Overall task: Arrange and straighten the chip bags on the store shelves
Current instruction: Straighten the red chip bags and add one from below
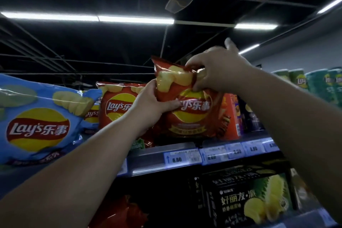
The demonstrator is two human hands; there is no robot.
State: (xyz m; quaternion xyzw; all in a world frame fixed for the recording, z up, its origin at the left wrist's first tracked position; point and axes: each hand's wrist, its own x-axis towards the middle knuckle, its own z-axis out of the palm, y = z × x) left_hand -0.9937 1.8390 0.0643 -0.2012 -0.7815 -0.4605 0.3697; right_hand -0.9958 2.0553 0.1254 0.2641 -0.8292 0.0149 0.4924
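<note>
The two bare forearms are nearest to the camera, they come in from 7 o'clock and from 4 o'clock and they meet at one red chip bag [188, 109] near the middle of the view. The room is a store with a dark open ceiling, and long tube lights [88, 17] run across it at 11 o'clock. The top shelf [148, 161] is grey, and blue price tags [182, 158] sit along its front edge. The left hand [151, 102] grasps the red chip bag at its left side, with the thumb laid over the front near the logo. The right hand [216, 71] pinches the upper right corner of the same bag, and its fingers are closed on the crumpled foil. The bag stands almost upright, its top a little tilted to the left, and its bottom edge is just above the shelf or on it, I cannot tell which. At 9 o'clock from it a second red bag [116, 105] stands just beside, partly behind the left wrist, and further at 9 o'clock a big blue chip bag [38, 120] leans out over the shelf edge. At 3 o'clock an orange box [231, 116] is touching or almost touching the held bag, so there is little room on this side. Green tube cans [322, 83] stand at 2 o'clock. Above the bags the space is open. On the lower shelf at 5 o'clock there is a black box [246, 198]
</note>
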